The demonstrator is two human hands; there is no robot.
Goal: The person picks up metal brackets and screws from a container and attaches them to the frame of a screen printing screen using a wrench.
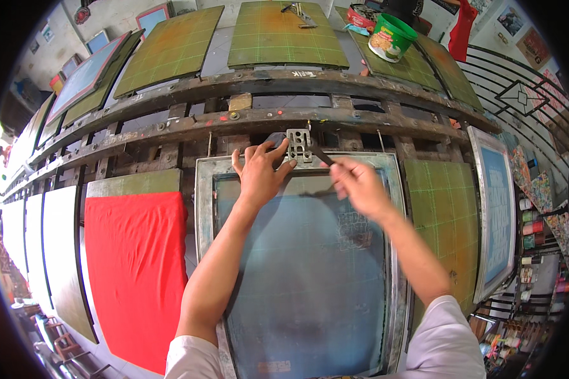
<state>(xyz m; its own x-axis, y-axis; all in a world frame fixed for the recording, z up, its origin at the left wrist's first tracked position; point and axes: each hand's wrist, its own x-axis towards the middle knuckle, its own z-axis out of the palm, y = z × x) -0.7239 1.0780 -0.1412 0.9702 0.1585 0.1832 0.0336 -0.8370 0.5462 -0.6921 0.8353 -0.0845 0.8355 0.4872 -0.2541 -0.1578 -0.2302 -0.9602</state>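
The left hand [260, 172] rests spread at the far edge of the screen frame [203, 208], fingers open and loosely curled, its fingertips touching the small metal bracket [299, 145] that sits at the middle of the frame's far rail. The right hand [358, 184] is blurred just to the right of the bracket; it is closed narrowly around one thin dark tool [321, 155] whose tip points at the bracket's lower right corner. One screen frame lies under both forearms, its blue-grey mesh [303, 278] facing up. To its left lies one red cloth [136, 271] on a board; to its right one green gridded board [439, 221], then a second, blue screen [496, 208]. Beyond the frame, past two rusty rails [246, 117], stands one green bucket [392, 36].
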